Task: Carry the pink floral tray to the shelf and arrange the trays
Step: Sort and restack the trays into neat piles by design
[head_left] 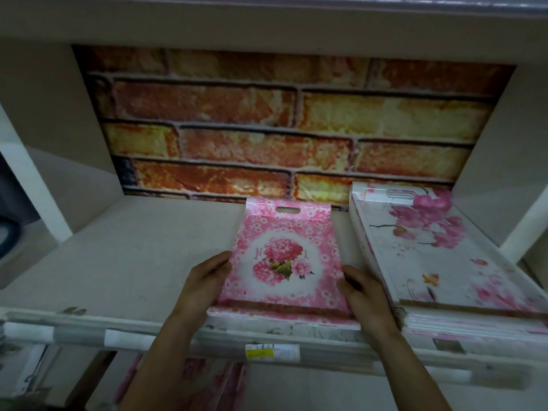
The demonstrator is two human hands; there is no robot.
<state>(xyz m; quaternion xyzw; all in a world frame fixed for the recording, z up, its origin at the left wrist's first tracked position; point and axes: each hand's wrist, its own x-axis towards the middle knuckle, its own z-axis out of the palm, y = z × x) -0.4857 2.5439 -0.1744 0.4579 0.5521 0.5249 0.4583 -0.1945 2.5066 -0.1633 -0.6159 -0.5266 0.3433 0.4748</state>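
Note:
The pink floral tray point(283, 256) lies flat on the pale shelf board point(127, 256), its cut-out handle toward the brick-pattern back wall. It seems to rest on a low stack of like trays at the shelf's front edge. My left hand point(204, 280) grips its left rim, thumb over the edge. My right hand point(363, 295) holds the right rim, squeezed between this tray and the stack of larger white trays with pink orchids point(439, 247) on the right.
A brick-print panel point(267, 129) closes the back of the shelf bay, with white side walls. A yellow price label point(271, 350) sits on the shelf's front rail. More pink trays point(204, 378) show on the shelf below. The shelf's left half is bare board.

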